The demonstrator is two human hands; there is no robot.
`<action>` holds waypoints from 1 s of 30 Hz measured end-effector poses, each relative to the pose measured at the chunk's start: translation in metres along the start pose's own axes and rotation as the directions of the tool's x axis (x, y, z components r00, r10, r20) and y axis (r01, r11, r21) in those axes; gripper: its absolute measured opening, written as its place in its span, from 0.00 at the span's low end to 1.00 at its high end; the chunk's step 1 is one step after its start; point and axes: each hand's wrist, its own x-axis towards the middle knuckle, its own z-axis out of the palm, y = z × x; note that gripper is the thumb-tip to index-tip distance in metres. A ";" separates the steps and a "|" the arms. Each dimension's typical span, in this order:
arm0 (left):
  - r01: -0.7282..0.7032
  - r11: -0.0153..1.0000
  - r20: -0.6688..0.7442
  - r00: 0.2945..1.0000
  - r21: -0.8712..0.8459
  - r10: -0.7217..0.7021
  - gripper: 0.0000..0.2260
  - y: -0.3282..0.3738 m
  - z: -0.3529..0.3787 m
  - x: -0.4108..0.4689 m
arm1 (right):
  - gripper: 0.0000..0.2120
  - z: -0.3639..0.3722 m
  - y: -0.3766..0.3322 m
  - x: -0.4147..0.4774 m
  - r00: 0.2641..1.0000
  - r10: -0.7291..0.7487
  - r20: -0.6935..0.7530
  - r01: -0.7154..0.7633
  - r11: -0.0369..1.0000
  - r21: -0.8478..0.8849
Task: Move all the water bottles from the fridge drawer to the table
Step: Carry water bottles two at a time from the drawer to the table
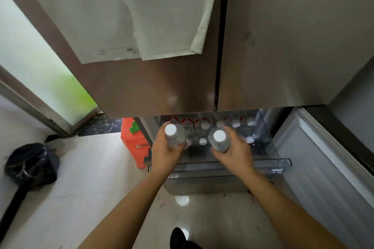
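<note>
Clear bottles (pixel 175 136) with white caps, brown fridge doors (pixel 283 46) — labels perhaps red — orange stool (pixel 133 143).

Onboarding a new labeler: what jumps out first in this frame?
Two bare hands at centre, each wrapped around a white-capped water bottle: the left hand holds the left bottle, the right hand the right bottle, both above the open fridge drawer. More white-capped bottles stand in the drawer behind them. An orange plastic stool sits just left of the drawer.
</note>
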 end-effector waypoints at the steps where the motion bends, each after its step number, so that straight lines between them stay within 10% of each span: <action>1: -0.006 1.000 -0.039 0.999 -0.013 0.006 0.32 0.003 -0.008 -0.006 | 0.36 0.002 -0.007 -0.002 0.999 -0.038 0.002 0.038 0.999 0.002; 13: 0.083 0.989 -0.582 0.813 0.121 0.003 0.34 0.001 -0.147 -0.123 | 0.39 0.071 -0.134 -0.065 0.850 -0.516 0.108 0.489 0.848 0.202; 30: 0.285 0.957 -0.845 0.523 0.048 -0.113 0.31 -0.155 -0.477 -0.403 | 0.36 0.304 -0.348 -0.361 0.673 -0.697 0.247 0.531 0.688 0.494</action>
